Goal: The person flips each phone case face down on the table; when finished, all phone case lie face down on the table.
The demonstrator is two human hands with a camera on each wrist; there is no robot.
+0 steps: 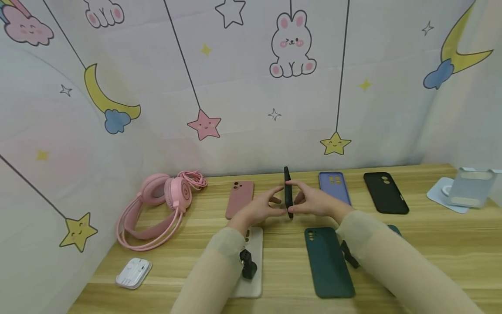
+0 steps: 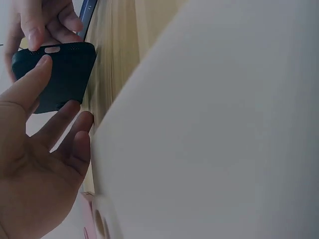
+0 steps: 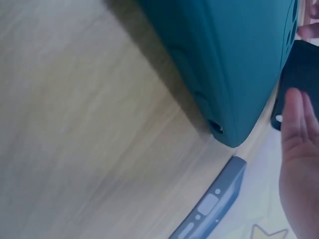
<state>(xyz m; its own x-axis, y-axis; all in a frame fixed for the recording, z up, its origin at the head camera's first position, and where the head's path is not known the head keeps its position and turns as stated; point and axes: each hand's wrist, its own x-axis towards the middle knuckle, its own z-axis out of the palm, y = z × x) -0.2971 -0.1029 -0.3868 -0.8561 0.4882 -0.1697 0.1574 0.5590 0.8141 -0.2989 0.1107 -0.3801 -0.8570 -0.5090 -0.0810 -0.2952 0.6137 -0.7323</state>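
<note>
A black phone case point(image 1: 288, 196) stands on edge, seen nearly edge-on in the head view, between my two hands. My left hand point(image 1: 262, 207) holds its left side, the thumb near the lower end and the fingers spread along it. My right hand point(image 1: 313, 201) grips the other side with thumb and fingers. In the left wrist view the case point(image 2: 65, 79) shows its end with a port cutout, and the left thumb lies over that end. The right wrist view shows only part of the right hand point(image 3: 299, 144) beside the dark case point(image 3: 301, 74).
A pink phone case point(image 1: 240, 199), purple case point(image 1: 334, 187) and another black case point(image 1: 386, 192) lie along the back. A white case point(image 1: 254, 279) and green case point(image 1: 329, 261) lie nearer. Pink headphones point(image 1: 153, 209) and boxed earphones point(image 1: 133, 273) sit left, a phone stand point(image 1: 470, 187) right.
</note>
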